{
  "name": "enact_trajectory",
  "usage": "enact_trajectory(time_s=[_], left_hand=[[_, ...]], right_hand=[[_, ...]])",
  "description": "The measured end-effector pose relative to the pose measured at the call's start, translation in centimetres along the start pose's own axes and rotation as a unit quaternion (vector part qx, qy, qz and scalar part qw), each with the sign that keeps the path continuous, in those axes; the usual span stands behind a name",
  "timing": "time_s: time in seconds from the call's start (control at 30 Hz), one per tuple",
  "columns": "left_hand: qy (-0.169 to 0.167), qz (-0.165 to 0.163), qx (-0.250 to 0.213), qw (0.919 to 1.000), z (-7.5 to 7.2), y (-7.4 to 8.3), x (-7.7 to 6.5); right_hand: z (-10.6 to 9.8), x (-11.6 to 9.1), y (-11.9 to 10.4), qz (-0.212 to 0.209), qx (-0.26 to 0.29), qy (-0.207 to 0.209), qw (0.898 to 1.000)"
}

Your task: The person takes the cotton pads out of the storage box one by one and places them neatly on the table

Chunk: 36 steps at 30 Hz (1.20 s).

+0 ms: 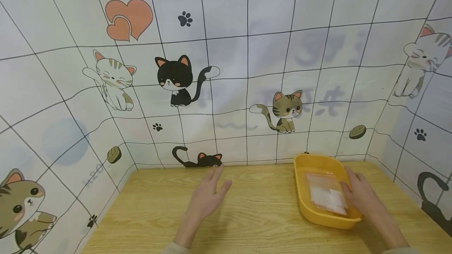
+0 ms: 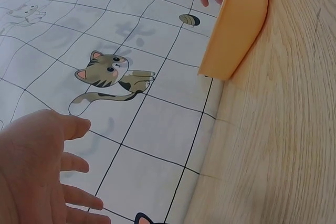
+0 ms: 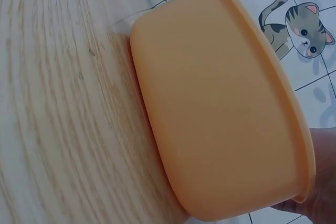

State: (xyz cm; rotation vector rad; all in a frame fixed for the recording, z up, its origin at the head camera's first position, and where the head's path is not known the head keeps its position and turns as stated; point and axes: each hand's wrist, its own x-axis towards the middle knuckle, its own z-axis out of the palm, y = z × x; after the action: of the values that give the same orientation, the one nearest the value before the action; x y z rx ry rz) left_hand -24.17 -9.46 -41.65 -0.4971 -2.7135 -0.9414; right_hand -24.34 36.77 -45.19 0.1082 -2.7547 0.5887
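A yellow plastic basin (image 1: 303, 203) stands on the right side of the wooden table. Flat clear packets with white contents (image 1: 323, 193) lie inside it; what they contain cannot be made out. My right hand (image 1: 365, 195) is over the basin's right rim, its fingers loosely extended and reaching over the inside. The basin's wall (image 3: 220, 103) hides most of that hand in the right wrist view. Left of the basin, my left hand (image 1: 206, 199) hovers above the table with fingers spread and nothing held. The left wrist view shows the same hand (image 2: 34, 166) apart from the basin (image 2: 239, 24).
The wooden tabletop (image 1: 159, 214) runs back to a wall covering (image 1: 233, 101) with a grid and printed cats. Similar covering rises at the left and right sides. The basin's far end is close to the back wall.
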Motion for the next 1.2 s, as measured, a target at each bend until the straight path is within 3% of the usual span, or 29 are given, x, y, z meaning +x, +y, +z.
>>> enact_trajectory(time_s=[0.27,0.67,1.03,1.2], left_hand=[[-0.011,0.002,-0.007,0.9999,0.4,0.9,0.2],[-0.022,0.005,-0.018,0.9996,1.6,1.4,0.6],[-0.027,0.006,-0.04,0.9988,2.1,2.4,0.8],[-0.039,0.014,-0.055,0.9976,2.5,2.9,0.8]], right_hand=[[0.5,0.0,0.6,0.017,-0.011,0.047,0.999],[0.3,0.3,1.3,0.057,0.042,0.022,0.997],[0.7,0.3,0.8,0.037,0.049,0.068,0.996],[0.6,0.3,0.5,0.046,0.055,0.058,0.996]])
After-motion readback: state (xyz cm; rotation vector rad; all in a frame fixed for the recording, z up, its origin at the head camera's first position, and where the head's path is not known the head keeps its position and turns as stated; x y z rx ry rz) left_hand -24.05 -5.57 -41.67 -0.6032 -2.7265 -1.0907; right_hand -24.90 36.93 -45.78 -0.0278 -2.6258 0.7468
